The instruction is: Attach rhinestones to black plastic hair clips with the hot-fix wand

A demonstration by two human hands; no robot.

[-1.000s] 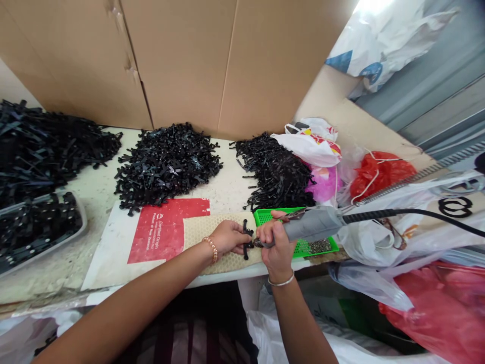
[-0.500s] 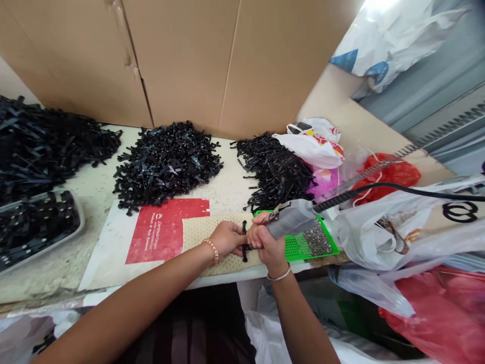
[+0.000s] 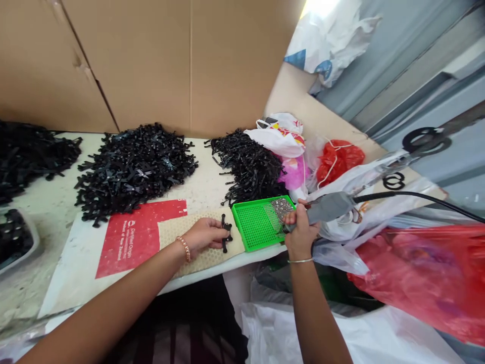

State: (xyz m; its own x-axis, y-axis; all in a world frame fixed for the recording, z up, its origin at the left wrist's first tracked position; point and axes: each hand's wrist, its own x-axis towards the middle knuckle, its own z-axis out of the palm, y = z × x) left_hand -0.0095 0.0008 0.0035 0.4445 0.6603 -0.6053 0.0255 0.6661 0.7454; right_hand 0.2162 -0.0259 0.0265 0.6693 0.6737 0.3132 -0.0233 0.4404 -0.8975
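Left hand (image 3: pixel 202 236) pinches black part (image 3: pixel 224 243) to its right (long axis front-to-back); right hand (image 3: pixel 301 235), farther off, wraps grey driver (image 3: pixel 330 208), tip at green tray (image 3: pixel 253 228).

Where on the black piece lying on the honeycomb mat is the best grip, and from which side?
Probably the middle of its long bar, approached from the left. The black piece has its bar's ends pointing away from and toward the person, with knobs jutting right, so a left-side pinch leaves these exposed. The left hand holds it this way over the mat.
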